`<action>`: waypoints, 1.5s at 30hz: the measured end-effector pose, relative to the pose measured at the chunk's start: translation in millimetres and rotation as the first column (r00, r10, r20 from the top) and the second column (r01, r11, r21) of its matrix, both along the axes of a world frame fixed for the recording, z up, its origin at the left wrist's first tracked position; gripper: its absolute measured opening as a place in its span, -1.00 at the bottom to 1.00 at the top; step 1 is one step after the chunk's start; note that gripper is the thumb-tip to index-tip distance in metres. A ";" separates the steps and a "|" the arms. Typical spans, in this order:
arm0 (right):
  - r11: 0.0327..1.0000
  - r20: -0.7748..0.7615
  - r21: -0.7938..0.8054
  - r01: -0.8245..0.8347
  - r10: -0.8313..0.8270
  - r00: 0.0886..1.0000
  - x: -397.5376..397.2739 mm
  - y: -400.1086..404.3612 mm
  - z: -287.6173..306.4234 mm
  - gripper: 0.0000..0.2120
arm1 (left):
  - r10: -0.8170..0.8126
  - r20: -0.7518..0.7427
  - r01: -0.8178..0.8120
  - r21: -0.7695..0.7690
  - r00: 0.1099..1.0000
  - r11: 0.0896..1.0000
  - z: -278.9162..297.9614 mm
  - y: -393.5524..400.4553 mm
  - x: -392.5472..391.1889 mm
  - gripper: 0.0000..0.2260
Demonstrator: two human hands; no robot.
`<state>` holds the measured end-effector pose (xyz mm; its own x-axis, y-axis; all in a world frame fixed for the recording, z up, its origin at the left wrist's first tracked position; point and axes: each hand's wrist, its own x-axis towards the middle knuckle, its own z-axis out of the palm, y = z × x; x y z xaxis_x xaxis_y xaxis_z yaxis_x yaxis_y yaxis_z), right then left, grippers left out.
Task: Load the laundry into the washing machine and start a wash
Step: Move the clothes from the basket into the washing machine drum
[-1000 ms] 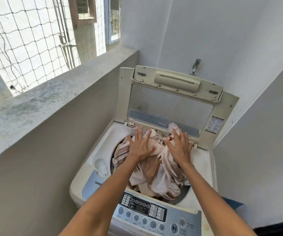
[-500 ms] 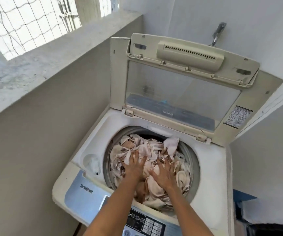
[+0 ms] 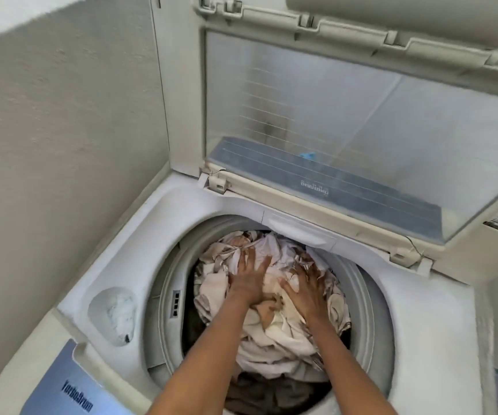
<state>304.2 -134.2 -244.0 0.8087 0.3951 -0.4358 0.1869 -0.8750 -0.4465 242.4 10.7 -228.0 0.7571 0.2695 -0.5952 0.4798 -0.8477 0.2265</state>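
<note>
A top-loading washing machine (image 3: pixel 439 307) stands with its lid (image 3: pixel 346 121) raised upright at the back. Crumpled cream, white and brown-striped laundry (image 3: pixel 280 333) lies deep in the round drum, with darker cloth beneath it near the front. My left hand (image 3: pixel 249 278) presses flat on the pile, fingers spread. Beside it, my right hand (image 3: pixel 309 290) also pushes down on the cloth with straight fingers. Both forearms reach in over the front rim.
A beige wall (image 3: pixel 62 145) runs close along the machine's left side. A round detergent recess (image 3: pixel 115 316) sits in the top deck at the left. A blue panel (image 3: pixel 62 381) marked TurboDrum is at the front left corner.
Both hands have pushed the laundry from above the rim down inside the drum. The camera has moved closer and lower over the opening.
</note>
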 end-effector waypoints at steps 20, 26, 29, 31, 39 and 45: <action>0.924 0.222 0.252 0.288 -0.345 0.912 -80.1 -45.2 130.8 -0.78 | 0.291 0.496 -0.189 -0.246 0.818 0.951 111.4 -9.9 -69.0 -0.78; 0.513 0.033 0.695 0.504 -0.722 0.691 -100.4 -59.5 165.9 -0.72 | 0.357 0.793 -0.113 -0.349 0.494 0.930 169.5 -10.8 -74.1 -0.84; 0.699 -0.028 0.587 0.409 -0.487 0.873 -121.5 -61.6 167.0 -0.57 | 0.080 0.604 0.112 -0.273 0.793 0.955 176.1 -15.3 -86.3 -0.79; 0.871 0.037 0.423 0.249 -0.291 0.956 -131.5 -67.6 172.6 -0.51 | -0.230 0.216 0.281 -0.246 0.949 0.928 175.5 -13.9 -100.6 -0.70; 0.934 0.466 0.348 0.080 -0.246 0.850 -127.7 -84.8 200.7 -0.86 | -0.225 0.384 0.160 0.194 0.896 0.968 208.4 -2.4 -105.9 -0.64; 0.961 0.338 -0.154 -0.229 0.269 0.902 -113.2 -71.3 183.5 -0.17 | -0.459 0.047 0.417 0.348 0.887 0.840 172.7 -23.2 -95.6 0.05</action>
